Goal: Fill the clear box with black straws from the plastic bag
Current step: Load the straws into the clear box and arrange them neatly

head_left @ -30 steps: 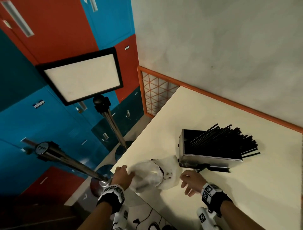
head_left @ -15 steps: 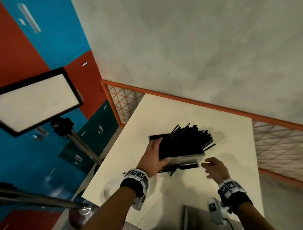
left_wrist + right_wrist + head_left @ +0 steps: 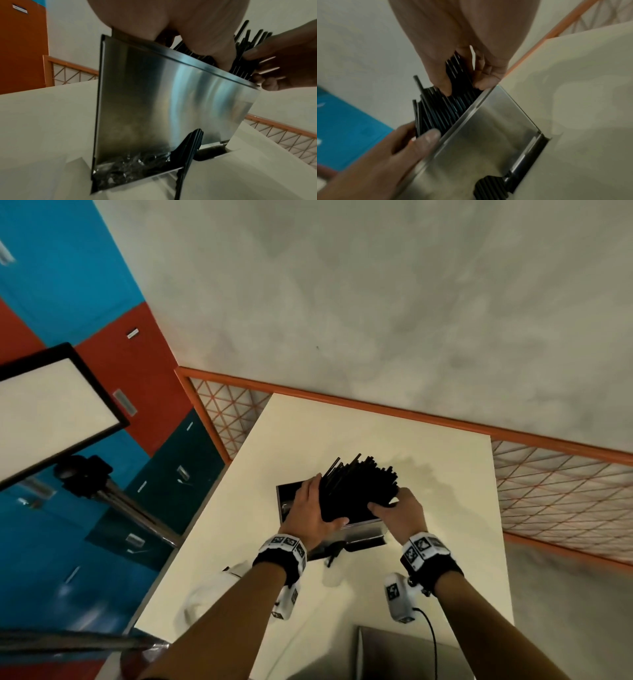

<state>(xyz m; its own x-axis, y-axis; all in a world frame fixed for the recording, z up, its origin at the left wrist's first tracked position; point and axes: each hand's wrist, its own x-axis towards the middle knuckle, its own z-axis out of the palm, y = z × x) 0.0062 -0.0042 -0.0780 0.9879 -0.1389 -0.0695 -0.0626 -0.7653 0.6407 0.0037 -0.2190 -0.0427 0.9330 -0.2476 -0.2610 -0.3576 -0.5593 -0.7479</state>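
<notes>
Both hands are gripping the black straws (image 3: pixel 359 487) that are sticking out of the box (image 3: pixel 171 108): left hand (image 3: pixel 313 517) curling round them at 9 o'clock, right hand (image 3: pixel 399 513) pinching them at 3. The box is sitting mid-bench (image 3: pixel 428 474), with a crumpled plastic bag (image 3: pixel 219 587) lying at 7 o'clock by the bench edge.

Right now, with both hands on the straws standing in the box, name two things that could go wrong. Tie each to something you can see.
1. The black straws fan out unevenly above the box; if the left hand and right hand squeeze unevenly, outer straws could slip over the rim onto the table.
2. The box stands tall and narrow, so pushing sideways on the bundle may tip it.
</notes>
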